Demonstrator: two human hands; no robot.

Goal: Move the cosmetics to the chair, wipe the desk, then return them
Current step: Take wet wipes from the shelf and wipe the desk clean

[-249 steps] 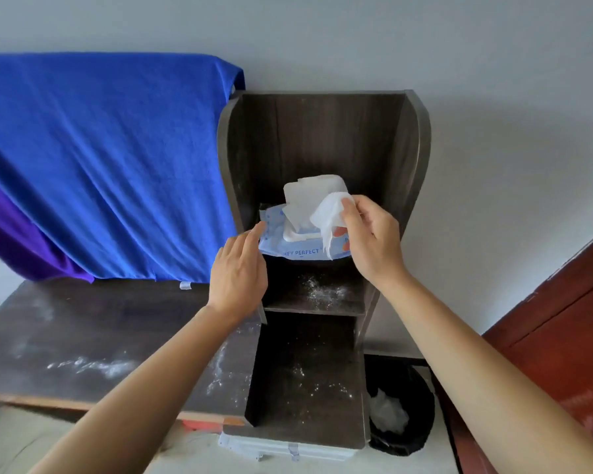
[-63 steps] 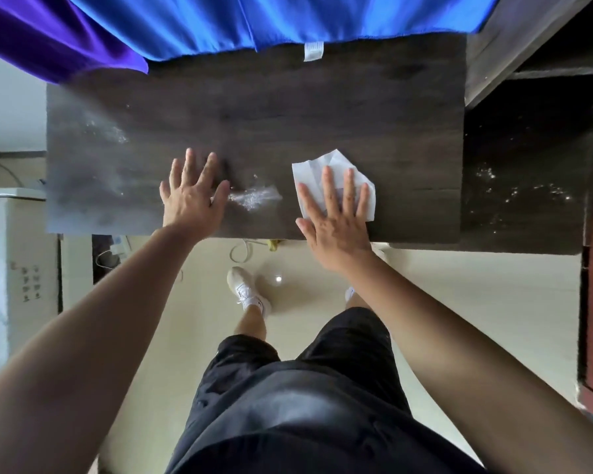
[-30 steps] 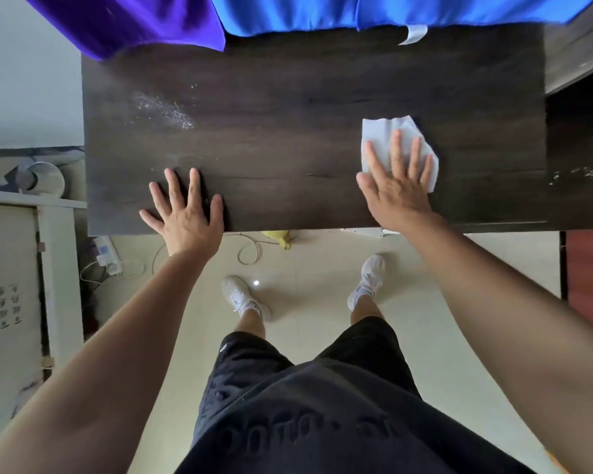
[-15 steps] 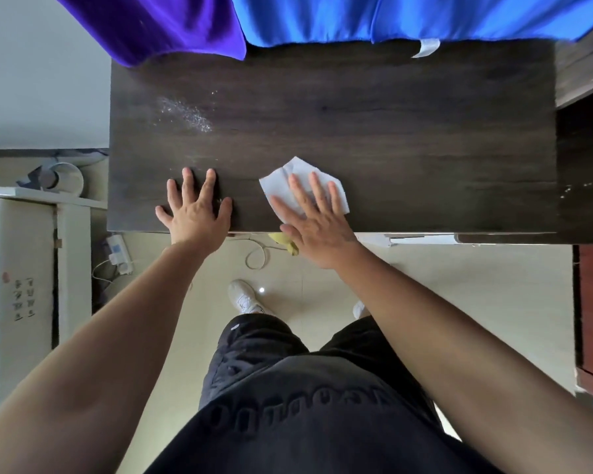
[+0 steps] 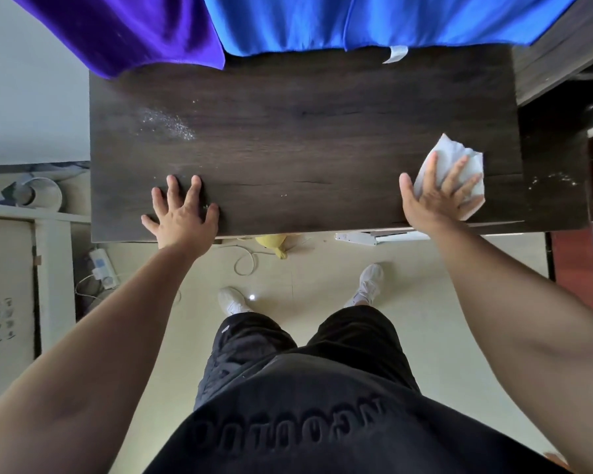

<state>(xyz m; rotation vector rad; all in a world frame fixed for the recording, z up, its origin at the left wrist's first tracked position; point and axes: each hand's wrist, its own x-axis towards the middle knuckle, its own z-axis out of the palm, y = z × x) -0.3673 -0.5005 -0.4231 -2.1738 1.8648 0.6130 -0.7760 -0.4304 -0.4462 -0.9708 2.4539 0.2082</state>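
Ten fingers (image 5: 194, 189) splayed: left hand (image 5: 184, 220) on desk (image 5: 305, 131), right hand (image 5: 435, 196) atop half-hidden wipe (image 5: 449, 148).

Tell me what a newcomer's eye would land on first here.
The right hand presses a white wipe onto the dark desk at its near right corner; the left hand lies spread flat near left. Behind, a blue cloth and a purple cloth hang over the far edge, and a white powder patch sits far left.

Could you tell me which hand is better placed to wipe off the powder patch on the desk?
Probably the right hand: it presses the wipe flat on the desk. The left hand lies nearer the powder but is bare.
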